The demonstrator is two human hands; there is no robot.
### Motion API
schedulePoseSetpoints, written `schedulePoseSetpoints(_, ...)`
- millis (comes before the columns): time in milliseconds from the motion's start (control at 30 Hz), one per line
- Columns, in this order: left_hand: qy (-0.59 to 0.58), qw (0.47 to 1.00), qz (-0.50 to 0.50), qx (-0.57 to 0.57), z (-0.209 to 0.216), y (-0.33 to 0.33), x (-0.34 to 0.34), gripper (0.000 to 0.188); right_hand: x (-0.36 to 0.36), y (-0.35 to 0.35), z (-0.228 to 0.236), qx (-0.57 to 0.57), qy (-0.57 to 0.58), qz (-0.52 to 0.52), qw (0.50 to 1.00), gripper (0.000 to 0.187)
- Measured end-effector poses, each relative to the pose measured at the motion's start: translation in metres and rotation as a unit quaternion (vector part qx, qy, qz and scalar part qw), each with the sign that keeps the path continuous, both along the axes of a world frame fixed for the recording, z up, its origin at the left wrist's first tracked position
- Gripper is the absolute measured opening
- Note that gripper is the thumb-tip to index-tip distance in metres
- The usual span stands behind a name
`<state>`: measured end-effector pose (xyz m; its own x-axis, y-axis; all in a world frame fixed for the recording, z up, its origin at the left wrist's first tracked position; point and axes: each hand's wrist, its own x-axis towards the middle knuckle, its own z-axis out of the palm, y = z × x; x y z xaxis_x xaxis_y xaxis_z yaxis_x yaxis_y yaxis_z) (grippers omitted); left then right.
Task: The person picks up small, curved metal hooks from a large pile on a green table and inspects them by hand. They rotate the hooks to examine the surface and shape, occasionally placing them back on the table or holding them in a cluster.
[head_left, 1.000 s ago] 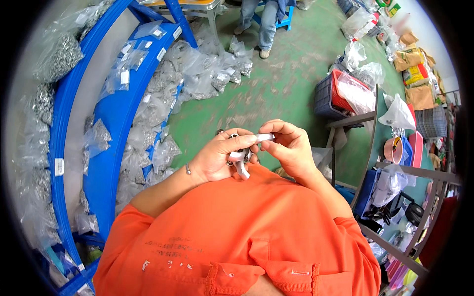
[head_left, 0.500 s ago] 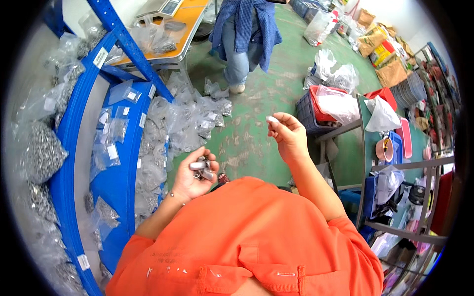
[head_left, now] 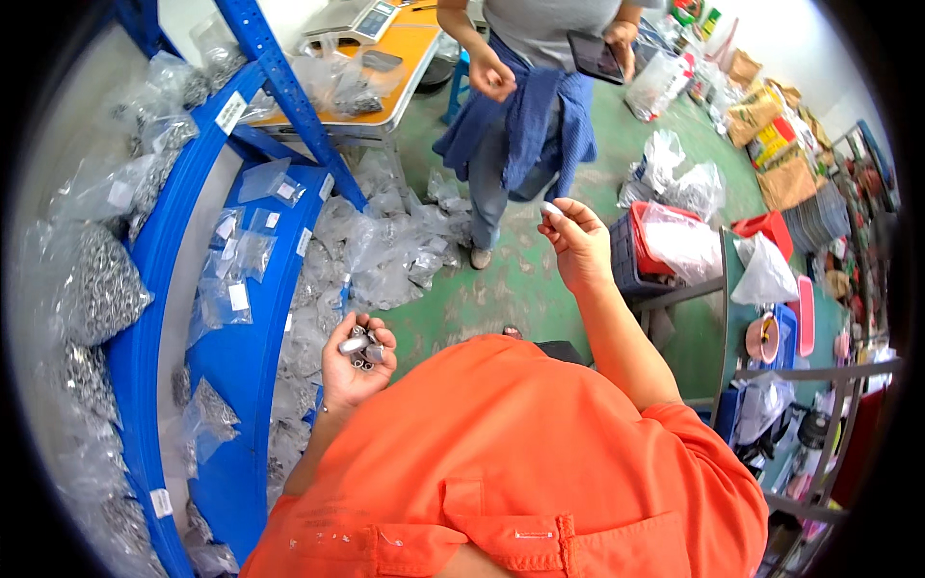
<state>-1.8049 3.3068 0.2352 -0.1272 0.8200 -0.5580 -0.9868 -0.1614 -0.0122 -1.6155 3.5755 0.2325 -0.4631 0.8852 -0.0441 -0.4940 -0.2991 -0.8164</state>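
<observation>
Since the hands split up, one silvery piece (head_left: 550, 209)'s singled out, pinched in the right hand (head_left: 582, 250) well right of the blue shelf (head_left: 249, 352); left hand (head_left: 354, 371)'s closer, fingers curled round metal parts (head_left: 356, 345).

Bright, fairly even indoor light; source out of view. White wall (head_left: 848, 85) at upper right washed pale. Shadows on green floor (head_left: 424, 313) faint, soft; darker under right edge of yellow table (head_left: 410, 40). Glare flecks on clear bags (head_left: 385, 246) heaped beside blue shelf (head_left: 255, 356). Small metal pieces (head_left: 356, 347) in left hand (head_left: 349, 380) glint; fine detail too small to make out. Orange shirt (head_left: 540, 414) vivid, left side smeared. Shelf's front edge bows strongly; left rim of view stretched, soft. Corners black, round fisheye vignette.
</observation>
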Motion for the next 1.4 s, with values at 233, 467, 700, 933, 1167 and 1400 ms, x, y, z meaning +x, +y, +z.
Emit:
schedulePoseSetpoints(233, 0.031, 0.997, 0.071, 0.015, -0.001, -0.005, 0.025, 0.016, -0.006, 0.017, 0.010, 0.053, 0.005, 0.051, 0.997, 0.018)
schedulePoseSetpoints(467, 0.031, 0.996, 0.083, 0.000, 0.003, 0.004, 0.051, 0.014, -0.001, 0.020, 0.015, 0.036, 0.004, 0.069, 0.997, 0.017)
schedulePoseSetpoints(700, 0.016, 0.995, 0.102, -0.012, 0.003, -0.003, 0.060, 0.014, -0.004, 0.018, 0.015, 0.032, 0.000, 0.081, 0.996, 0.022)
schedulePoseSetpoints(933, 0.048, 0.994, 0.101, 0.008, 0.007, -0.013, 0.056, 0.016, -0.019, 0.011, 0.023, 0.013, 0.035, 0.071, 0.997, 0.017)
schedulePoseSetpoints(1167, 0.040, 0.992, 0.120, -0.012, 0.004, -0.027, 0.051, 0.016, -0.029, 0.004, 0.035, 0.017, 0.061, 0.080, 0.995, 0.020)
schedulePoseSetpoints(1400, 0.033, 0.992, 0.118, -0.003, 0.004, -0.032, 0.049, 0.016, -0.035, 0.008, 0.042, 0.177, 0.032, 0.060, 0.982, 0.033)
